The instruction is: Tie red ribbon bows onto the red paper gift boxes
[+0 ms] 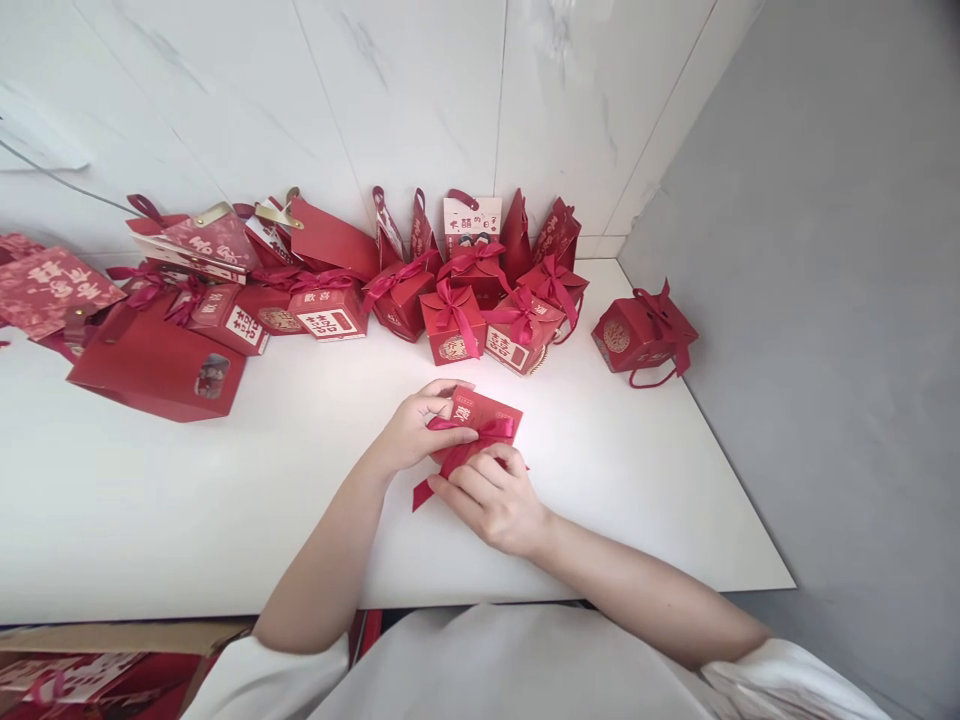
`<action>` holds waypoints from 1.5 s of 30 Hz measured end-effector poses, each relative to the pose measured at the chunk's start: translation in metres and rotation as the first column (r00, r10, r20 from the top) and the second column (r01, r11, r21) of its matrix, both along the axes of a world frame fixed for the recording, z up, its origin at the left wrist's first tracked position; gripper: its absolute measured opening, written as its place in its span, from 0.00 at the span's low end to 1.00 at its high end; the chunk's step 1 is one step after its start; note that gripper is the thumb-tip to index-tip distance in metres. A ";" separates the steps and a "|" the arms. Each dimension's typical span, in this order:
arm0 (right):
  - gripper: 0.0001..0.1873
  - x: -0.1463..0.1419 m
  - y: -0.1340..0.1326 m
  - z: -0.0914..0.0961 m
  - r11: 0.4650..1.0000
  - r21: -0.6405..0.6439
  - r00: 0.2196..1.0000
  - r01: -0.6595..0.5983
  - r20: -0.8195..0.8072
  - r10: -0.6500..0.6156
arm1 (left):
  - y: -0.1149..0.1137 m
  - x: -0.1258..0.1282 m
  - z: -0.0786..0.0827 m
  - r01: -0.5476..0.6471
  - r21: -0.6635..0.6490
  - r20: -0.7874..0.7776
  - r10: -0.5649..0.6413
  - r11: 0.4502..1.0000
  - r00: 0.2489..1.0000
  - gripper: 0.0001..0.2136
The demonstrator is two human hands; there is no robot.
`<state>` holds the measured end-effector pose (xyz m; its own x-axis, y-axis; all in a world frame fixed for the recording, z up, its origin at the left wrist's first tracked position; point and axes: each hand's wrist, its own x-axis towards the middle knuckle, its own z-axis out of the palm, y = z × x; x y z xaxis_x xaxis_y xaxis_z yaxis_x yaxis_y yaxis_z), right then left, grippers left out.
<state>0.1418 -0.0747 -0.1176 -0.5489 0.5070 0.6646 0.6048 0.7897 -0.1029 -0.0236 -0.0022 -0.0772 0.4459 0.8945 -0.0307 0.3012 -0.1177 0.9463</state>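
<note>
A small red gift box [501, 408] with gold lettering stands near the table's front edge, between my two hands. A crimson ribbon [495, 430] is tied in a bow across its top. My left hand [427, 425] is closed round the box's left side, its thumb lying on the bow. Over the near side of the box, my right hand [491, 495] has its fingers curled in at the ribbon. One ribbon tail hangs out to the left beneath that hand. The right fingertips are partly hidden, but they appear pinched on the ribbon.
Several bowed red boxes [454, 325] stand in a row behind, with handled gift bags [472, 220] at the wall. A larger red bag [161, 360] lies at left. One bowed box [637, 335] sits apart at right, by the grey wall. A carton [217, 635] is below the front edge.
</note>
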 end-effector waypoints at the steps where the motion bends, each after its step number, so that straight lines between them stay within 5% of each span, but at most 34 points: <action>1: 0.13 0.001 0.000 0.000 0.999 0.007 1.000 -0.031 0.003 0.031 | 0.000 -0.001 0.000 0.006 0.008 -0.004 -0.006 1.000 1.000 0.14; 9: 0.13 0.012 0.009 -0.004 0.961 -0.124 0.968 -0.248 0.001 0.250 | 0.001 -0.003 0.000 0.029 0.030 -0.017 -0.028 0.999 0.999 0.13; 16: 0.13 0.018 0.013 0.007 0.948 -0.119 0.952 -0.295 0.043 0.302 | 0.002 -0.002 -0.002 -0.014 0.023 0.000 0.014 1.000 1.000 0.16; 19: 0.20 0.030 0.020 0.019 0.950 -0.144 0.960 -0.276 0.015 0.281 | 0.005 -0.005 -0.003 -0.118 0.013 0.050 0.117 0.993 0.992 0.18; 22: 0.20 0.044 0.032 0.026 0.955 -0.254 0.974 -0.149 -0.202 0.098 | 0.007 -0.008 -0.003 -0.200 0.010 0.072 0.199 0.980 0.977 0.17; 24: 0.13 0.052 0.041 0.027 0.889 -0.445 0.928 -0.110 -0.365 -0.068 | 0.008 -0.010 -0.003 -0.204 0.001 0.056 0.204 0.979 0.977 0.16; 28: 0.13 0.059 0.051 0.025 0.538 -0.813 0.884 -0.222 -0.401 -0.241 | 0.007 -0.011 -0.001 -0.185 -0.027 0.032 0.186 0.982 0.982 0.17; 31: 0.18 0.059 0.052 0.025 0.349 -0.874 0.882 -0.339 -0.424 -0.207 | 0.007 -0.010 -0.002 -0.179 -0.051 0.030 0.180 0.983 0.983 0.18; 36: 0.18 0.061 0.053 0.024 0.262 -0.821 0.828 -0.507 -0.549 -0.117 | 0.007 -0.010 -0.003 -0.158 -0.072 0.045 0.162 0.985 0.986 0.16; 45: 0.15 0.071 0.057 0.024 0.126 -0.807 0.809 -0.578 -0.586 -0.043 | 0.006 -0.009 -0.001 -0.113 -0.079 0.041 0.117 0.990 0.992 0.19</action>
<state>0.2132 -0.0173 -0.0934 -0.6649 0.7461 -0.0361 0.0221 -0.0287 -0.9993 -0.0326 0.0036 -0.0785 0.3426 0.9358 -0.0827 0.2647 -0.0117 0.9643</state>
